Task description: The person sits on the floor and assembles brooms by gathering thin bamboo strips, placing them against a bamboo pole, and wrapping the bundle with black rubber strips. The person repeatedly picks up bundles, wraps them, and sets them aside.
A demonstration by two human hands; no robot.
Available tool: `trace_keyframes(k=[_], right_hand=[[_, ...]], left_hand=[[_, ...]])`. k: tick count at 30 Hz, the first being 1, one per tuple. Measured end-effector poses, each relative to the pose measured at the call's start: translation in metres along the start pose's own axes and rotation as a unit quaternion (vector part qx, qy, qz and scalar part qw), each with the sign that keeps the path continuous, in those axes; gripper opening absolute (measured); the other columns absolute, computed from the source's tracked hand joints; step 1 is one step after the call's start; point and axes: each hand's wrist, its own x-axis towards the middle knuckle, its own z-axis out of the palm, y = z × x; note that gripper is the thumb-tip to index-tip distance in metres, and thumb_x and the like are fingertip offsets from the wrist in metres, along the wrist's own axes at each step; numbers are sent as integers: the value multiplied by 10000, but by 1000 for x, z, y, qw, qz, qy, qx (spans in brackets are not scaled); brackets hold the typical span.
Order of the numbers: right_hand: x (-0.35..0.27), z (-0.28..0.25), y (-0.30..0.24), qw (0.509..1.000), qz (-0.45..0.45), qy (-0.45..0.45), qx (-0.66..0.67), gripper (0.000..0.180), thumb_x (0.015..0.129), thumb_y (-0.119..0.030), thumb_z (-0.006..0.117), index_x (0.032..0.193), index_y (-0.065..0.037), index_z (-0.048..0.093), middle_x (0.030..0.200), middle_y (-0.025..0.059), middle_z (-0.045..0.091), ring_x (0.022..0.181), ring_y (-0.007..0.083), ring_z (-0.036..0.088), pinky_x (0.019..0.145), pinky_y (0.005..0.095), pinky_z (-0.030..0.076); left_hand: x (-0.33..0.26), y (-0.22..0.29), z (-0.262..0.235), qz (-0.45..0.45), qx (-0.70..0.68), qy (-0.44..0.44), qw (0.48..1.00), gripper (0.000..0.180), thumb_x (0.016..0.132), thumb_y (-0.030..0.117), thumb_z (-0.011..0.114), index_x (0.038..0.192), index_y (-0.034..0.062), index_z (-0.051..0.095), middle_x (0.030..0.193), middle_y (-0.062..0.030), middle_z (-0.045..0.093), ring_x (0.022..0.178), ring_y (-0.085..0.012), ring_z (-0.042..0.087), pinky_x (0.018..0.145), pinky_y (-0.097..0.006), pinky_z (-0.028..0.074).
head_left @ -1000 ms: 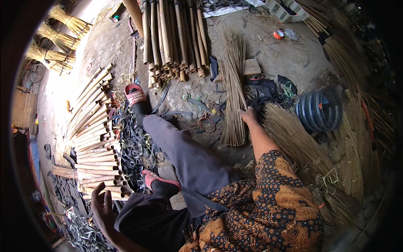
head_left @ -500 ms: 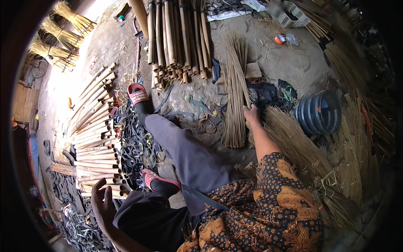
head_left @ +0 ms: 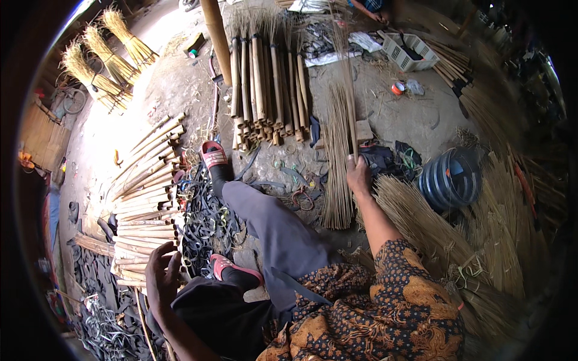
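My right hand is closed round the lower end of a thin bunch of palm-rib sticks, which stands up and away from me. Beside it a larger, loose bundle of the same sticks lies on the ground, partly over a flat block. My left hand hovers above my left knee with fingers loosely curled and apart, and nothing shows in it. Close to that hand lie rows of cut bamboo tubes.
Bamboo-handled brooms lie ahead, near a leaning pole. Black rubber strips cover the ground by my feet. To the right are a blue ribbed container and stick bundles. Another person's hand shows beyond, near a white crate.
My right hand has lifted the thin bunch, now upright and separate from the larger bundle. My left hand has risen slightly. The whole view has shifted, showing more beyond.
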Motion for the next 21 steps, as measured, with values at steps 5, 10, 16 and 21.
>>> trace_keyframes(k=[5,10,16,21], right_hand=[[-73,-17,-155,954,-136,-197,183,399,1115,-423,411,1107,-80,615,670,-14,548,569,82,569,457,291,484],[-186,6,-276,802,-469,-232,287,248,1037,-301,587,1085,-58,581,719,170,621,637,377,662,534,467,531],[-267,88,-288,716,-366,-438,402,272,974,-163,697,1192,-24,615,1002,181,690,871,281,733,751,390,577],[-283,117,-235,762,-272,-529,256,288,1025,-216,622,1223,-6,623,955,223,716,904,357,729,789,449,555]], left_hand=[[-5,30,14,66,-118,-12,991,560,1001,388,695,1399,13,576,1233,-120,677,1108,-199,641,974,-347,501],[-22,67,19,251,-297,23,921,762,947,432,752,1495,-6,454,1364,-164,587,1218,-245,607,1040,-381,479],[-28,54,19,183,-473,157,847,335,1077,322,583,1083,-8,644,720,-2,566,670,-85,580,592,-247,460],[-14,25,59,103,-392,135,904,387,1064,376,608,889,40,686,660,44,554,592,-41,530,547,-231,438]])
